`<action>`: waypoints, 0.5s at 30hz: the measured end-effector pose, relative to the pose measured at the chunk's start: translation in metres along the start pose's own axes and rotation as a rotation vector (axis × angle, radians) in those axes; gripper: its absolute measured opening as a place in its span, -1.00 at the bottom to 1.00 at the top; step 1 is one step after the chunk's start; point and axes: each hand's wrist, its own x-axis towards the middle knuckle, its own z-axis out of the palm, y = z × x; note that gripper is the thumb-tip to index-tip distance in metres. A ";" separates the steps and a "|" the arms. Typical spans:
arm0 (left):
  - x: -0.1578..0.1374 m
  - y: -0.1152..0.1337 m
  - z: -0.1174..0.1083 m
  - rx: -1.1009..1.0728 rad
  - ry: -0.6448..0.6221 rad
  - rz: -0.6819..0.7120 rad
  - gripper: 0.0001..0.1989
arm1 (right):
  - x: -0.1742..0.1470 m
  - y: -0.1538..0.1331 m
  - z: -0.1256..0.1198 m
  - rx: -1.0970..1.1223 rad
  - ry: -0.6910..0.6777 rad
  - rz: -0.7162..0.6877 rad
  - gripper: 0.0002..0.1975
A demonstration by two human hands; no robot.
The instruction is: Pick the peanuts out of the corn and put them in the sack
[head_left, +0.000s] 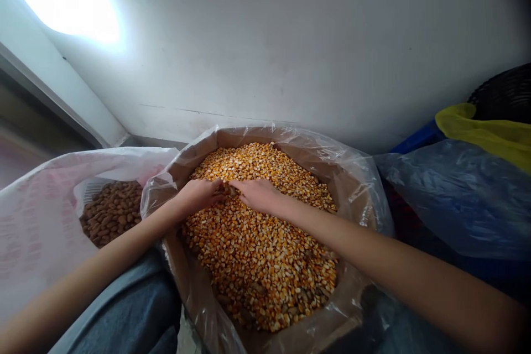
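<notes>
Dried corn kernels [265, 243], yellow and orange with pale tips, fill a cardboard box lined with a clear plastic bag [357, 177]. My left hand [202, 194] and my right hand [258, 194] meet over the upper middle of the corn, fingertips nearly touching. The fingers of both hands are curled together at a small brownish thing [229, 189] between them, mostly hidden and too small to name. Darker brown bits [296, 300] lie among the kernels near the box's front edge.
Left of the box stands a white sack [37, 221] with brown almond-like nuts [114, 210]. At right are a clear plastic bag [456, 193], yellow mesh [489, 130] and a black basket [506, 91]. A pale wall [290, 38] rises behind; a bright lamp [62, 3] shines upper left.
</notes>
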 end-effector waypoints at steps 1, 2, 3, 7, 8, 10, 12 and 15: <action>0.000 0.000 0.000 0.045 -0.011 -0.003 -0.65 | 0.006 -0.003 0.002 -0.070 -0.008 -0.014 -0.65; 0.000 0.000 -0.001 0.069 -0.022 -0.004 -0.65 | 0.011 -0.004 0.003 -0.115 -0.015 -0.024 -0.66; 0.001 -0.001 -0.001 0.071 -0.033 -0.001 -0.65 | 0.013 -0.005 0.004 -0.140 -0.018 -0.033 -0.67; 0.004 -0.006 0.002 -0.039 -0.067 -0.011 -0.68 | 0.008 -0.006 0.008 -0.142 -0.021 -0.076 -0.68; 0.004 -0.008 0.003 -0.086 -0.073 -0.018 -0.69 | 0.005 -0.007 0.009 -0.124 -0.022 -0.081 -0.68; 0.005 -0.010 0.005 -0.212 -0.077 -0.028 -0.70 | 0.000 -0.009 0.010 -0.051 -0.005 -0.055 -0.71; 0.005 -0.012 0.005 -0.406 -0.054 -0.030 -0.71 | -0.004 -0.009 0.010 0.124 0.038 0.017 -0.74; 0.002 -0.014 -0.001 -0.892 0.000 -0.056 -0.71 | -0.006 -0.007 0.008 0.708 0.041 0.122 -0.79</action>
